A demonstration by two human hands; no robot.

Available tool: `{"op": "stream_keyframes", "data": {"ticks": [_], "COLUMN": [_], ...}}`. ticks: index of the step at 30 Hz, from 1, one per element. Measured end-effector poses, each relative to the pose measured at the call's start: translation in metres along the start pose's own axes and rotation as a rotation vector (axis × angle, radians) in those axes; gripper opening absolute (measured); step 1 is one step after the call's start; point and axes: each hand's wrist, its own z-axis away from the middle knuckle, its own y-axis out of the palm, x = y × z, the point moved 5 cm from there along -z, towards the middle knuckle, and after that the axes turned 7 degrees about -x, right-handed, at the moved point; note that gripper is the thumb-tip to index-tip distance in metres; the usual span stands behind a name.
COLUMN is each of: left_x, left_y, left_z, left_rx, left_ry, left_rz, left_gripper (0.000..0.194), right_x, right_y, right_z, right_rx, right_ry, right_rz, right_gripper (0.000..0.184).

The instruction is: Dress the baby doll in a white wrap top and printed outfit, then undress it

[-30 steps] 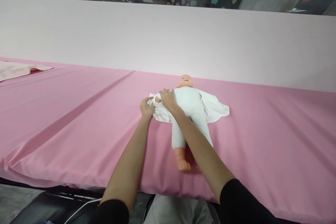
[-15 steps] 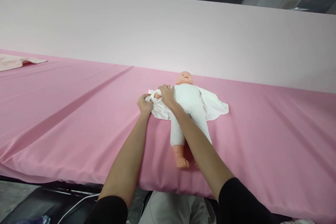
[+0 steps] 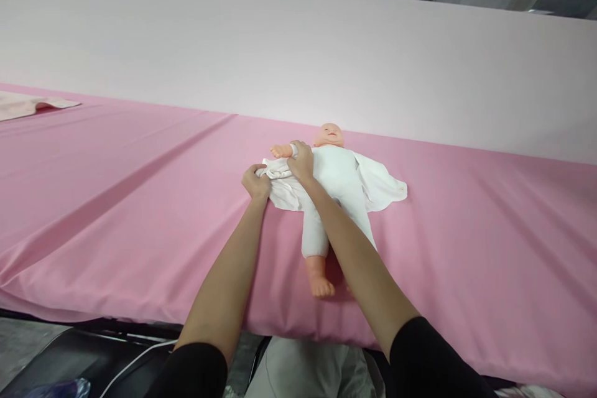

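Observation:
A baby doll (image 3: pixel 336 168) with a white cloth body lies on its back, head toward the wall. Under and beside it a white baby shirt (image 3: pixel 380 186) is spread, one sleeve reaching out to the right. My left hand (image 3: pixel 256 181) is closed on the bunched sleeve at the left. Wrapped round the doll's upper arm, near the shoulder, is my right hand (image 3: pixel 301 161). The doll's bare forearm and hand (image 3: pixel 282 151) stick out to the left, above the bunched cloth and outside it. My right forearm covers part of the doll's legs.
The doll lies on a pink-covered table (image 3: pixel 140 211) against a white partition (image 3: pixel 280 56). A pale pink cloth (image 3: pixel 28 106) lies at the far left. Below the front edge are a black chair (image 3: pixel 88 360) and a white cable (image 3: pixel 135 365).
The doll's forearm and hand have come out of the white sleeve and now point left. My right hand has shifted slightly right along the arm; my left hand still grips the cloth.

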Motion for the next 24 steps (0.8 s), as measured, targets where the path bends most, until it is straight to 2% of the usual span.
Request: {"op": "stream_keyframes", "data": {"ticks": [4, 10, 13, 16, 20, 24], "left_x": [-0.006, -0.033, -0.044, -0.052, -0.055, -0.060], "left_y": [0.004, 0.007, 0.008, 0.007, 0.006, 0.010], "left_z": [0.003, 0.025, 0.036, 0.044, 0.049, 0.054], "left_rx": [0.100, 0.166, 0.165, 0.123, 0.111, 0.183], "left_ry": [0.083, 0.285, 0.399, 0.523, 0.560, 0.571], "left_rz": [-0.098, -0.326, -0.431, -0.424, -0.359, -0.234], "left_gripper": [0.039, 0.029, 0.028, 0.026, 0.025, 0.025], "right_x": [0.005, 0.014, 0.014, 0.014, 0.006, -0.027], "right_y": [0.002, 0.005, 0.007, 0.004, -0.020, -0.066], "right_z": [0.000, 0.008, 0.011, 0.010, 0.007, 0.007], "right_rx": [0.059, 0.047, 0.078, 0.155, 0.266, 0.259], "right_ry": [-0.012, -0.115, -0.104, -0.045, 0.038, 0.093], "right_rz": [0.048, 0.181, 0.216, 0.174, 0.121, 0.249], "right_gripper": [0.038, 0.031, 0.033, 0.036, 0.043, 0.037]}}
